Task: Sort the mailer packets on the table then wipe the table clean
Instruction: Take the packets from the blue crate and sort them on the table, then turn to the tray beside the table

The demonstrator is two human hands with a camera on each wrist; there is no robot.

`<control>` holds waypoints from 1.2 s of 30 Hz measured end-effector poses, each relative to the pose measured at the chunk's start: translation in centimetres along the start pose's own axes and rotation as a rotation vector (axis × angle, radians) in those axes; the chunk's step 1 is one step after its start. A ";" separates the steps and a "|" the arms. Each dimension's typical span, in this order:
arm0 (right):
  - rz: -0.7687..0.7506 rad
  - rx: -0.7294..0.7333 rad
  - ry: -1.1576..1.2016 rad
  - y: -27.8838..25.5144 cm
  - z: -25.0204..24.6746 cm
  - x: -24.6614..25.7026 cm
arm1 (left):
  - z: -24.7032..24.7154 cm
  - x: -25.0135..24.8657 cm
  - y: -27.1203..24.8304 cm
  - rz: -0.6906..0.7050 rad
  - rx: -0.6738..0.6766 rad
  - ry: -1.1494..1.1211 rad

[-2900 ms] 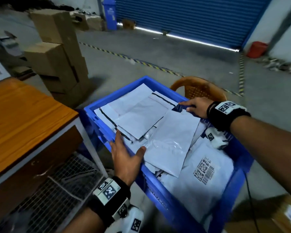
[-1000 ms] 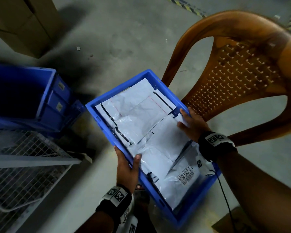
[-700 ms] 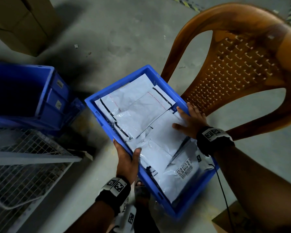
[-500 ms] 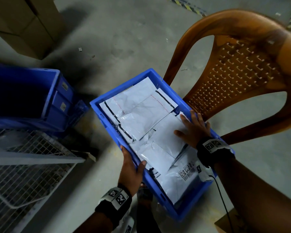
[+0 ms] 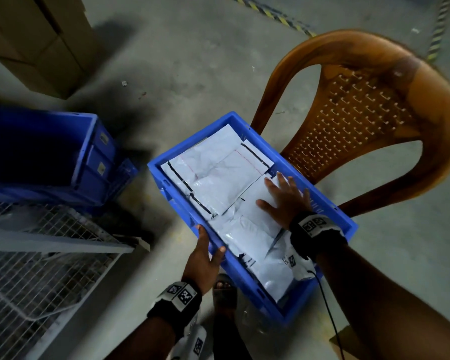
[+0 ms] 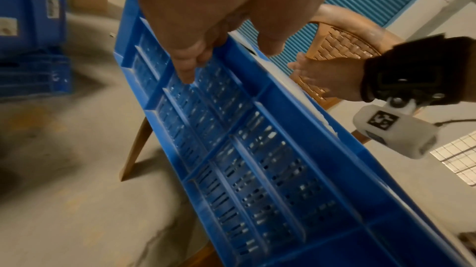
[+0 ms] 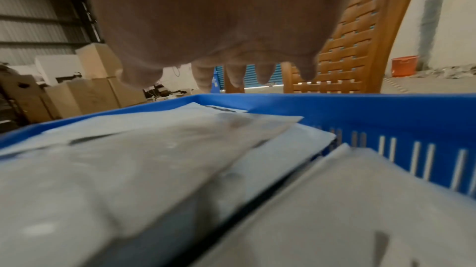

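Note:
A blue plastic crate (image 5: 333,211) full of white mailer packets (image 5: 224,183) hangs tilted over the concrete floor beside a chair. My left hand (image 5: 205,255) grips its near long rim, thumb inside and fingers curled under the lip on the slotted wall (image 6: 257,159). My right hand (image 5: 283,201) lies flat over the top packets near the far rim, fingers straight and spread. The right wrist view shows those fingertips (image 7: 257,75) just above the packets (image 7: 154,159) and the crate's far wall (image 7: 386,120). Whether the palm touches them is unclear.
A brown plastic chair (image 5: 361,120) stands right behind the crate. A second blue crate (image 5: 96,157) sits on the floor at left, above a white wire-mesh rack (image 5: 37,255). Cardboard boxes (image 5: 37,35) stand at top left. My sandalled foot (image 5: 225,292) is under the crate's near edge.
The crate has come down from beside the wooden table to low over the floor. In the last second my right hand slid from the far rim onto the packets and spread its fingers.

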State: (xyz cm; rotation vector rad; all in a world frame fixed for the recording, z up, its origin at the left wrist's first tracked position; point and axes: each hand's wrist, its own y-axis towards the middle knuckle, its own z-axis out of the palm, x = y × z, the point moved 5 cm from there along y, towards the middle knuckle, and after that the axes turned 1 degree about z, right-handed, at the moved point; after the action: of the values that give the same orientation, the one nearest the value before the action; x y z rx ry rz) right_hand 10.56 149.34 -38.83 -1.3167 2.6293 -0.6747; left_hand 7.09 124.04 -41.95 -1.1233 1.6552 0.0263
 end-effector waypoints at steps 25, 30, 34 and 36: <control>-1.006 -0.302 0.561 -29.2 -17.7 35.4 | -36.2 -6.1 -35.4 0.266 -0.992 0.057; -1.322 -0.124 0.458 -37.6 -14.6 45.3 | -36.6 1.4 -49.0 0.071 -1.346 -0.002; -1.546 0.044 0.407 -45.8 -11.0 51.7 | -34.9 7.7 -58.5 -0.069 -1.590 -0.032; -1.636 0.111 0.350 -49.5 -8.5 54.5 | -33.6 10.8 -63.0 -0.127 -1.687 -0.066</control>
State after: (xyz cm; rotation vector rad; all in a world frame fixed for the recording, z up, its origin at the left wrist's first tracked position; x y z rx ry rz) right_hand 10.69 83.55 -4.67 -3.2871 0.9828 -1.1333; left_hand 24.71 64.49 -4.98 -2.3333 1.2698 1.5775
